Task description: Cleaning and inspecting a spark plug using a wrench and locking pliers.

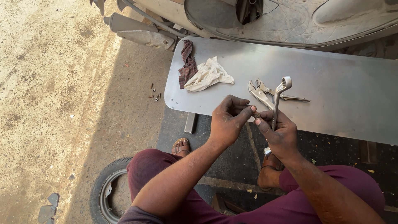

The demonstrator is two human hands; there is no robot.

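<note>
1. While the person sits low in front of the desk [340,103], the right hand [278,135] holds a metal spanner [277,104] upright, with the ring end at the top and the other end showing below the palm.
2. The right fingers [261,123] are closed around the shaft of this spanner, just over the near edge of the desk.
3. The left hand [227,120] meets the right hand in front of the spanner; its fingertips are pinched together on something very small, which I cannot make out.
4. Just behind the spanner, locking pliers [260,92] lie flat on the grey metal desk, with the handles pointing to the right.
5. Farther left on the desk, a white cloth [207,74] lies crumpled, and a dark checked rag [187,64] touches it on its left side.
6. On the ground left of the desk, a few small nuts and bolts [155,93] lie together.
7. Near the person's left knee, a small tyre on its rim [107,188] lies on the ground.
8. Behind the desk, the dusty body of a scooter [290,20] fills the top of the view.
</note>
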